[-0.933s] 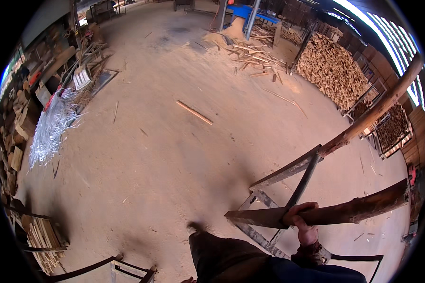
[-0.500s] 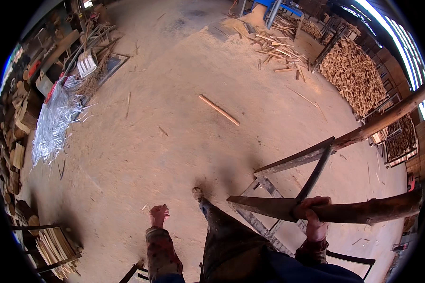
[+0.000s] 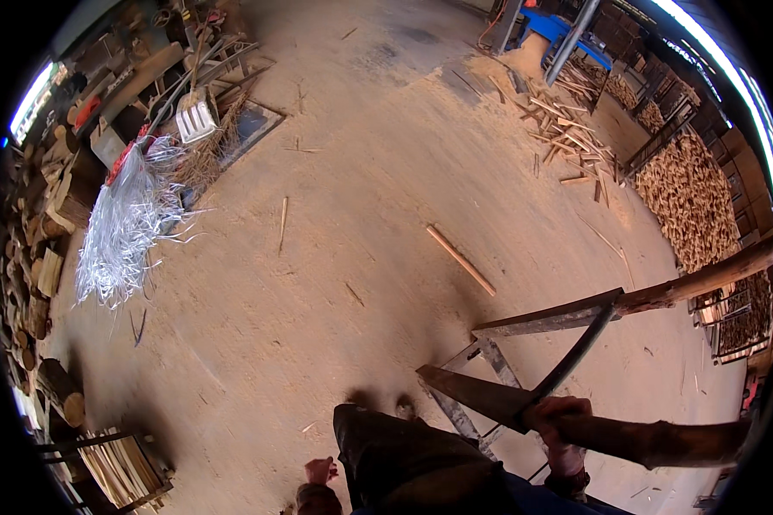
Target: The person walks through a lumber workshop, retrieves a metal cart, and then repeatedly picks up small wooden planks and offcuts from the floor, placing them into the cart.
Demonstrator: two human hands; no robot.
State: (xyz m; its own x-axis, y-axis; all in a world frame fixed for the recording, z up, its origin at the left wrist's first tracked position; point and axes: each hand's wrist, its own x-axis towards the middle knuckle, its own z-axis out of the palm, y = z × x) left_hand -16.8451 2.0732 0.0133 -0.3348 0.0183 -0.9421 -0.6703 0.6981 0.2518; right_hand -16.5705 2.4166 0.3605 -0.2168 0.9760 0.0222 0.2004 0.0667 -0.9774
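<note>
R grip [image 3: 563, 446] holds pole [image 3: 661, 442] of frame [image 3: 545, 321]. L grip [image 3: 322, 469] is left of frame; can't tell if wide. Rack [image 3: 153, 495] w/ sticks [image 3: 122, 470]: far left of frame.

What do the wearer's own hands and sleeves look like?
Both the left hand and right hand are bare, no gloves. Left sleeve and right sleeve are long and dark, brownish to reddish; any pattern is hard to make out. No cables or markings visible on either.

Left sleeve [image 3: 318, 499] cropped; upper pole [image 3: 704, 279] too
</note>
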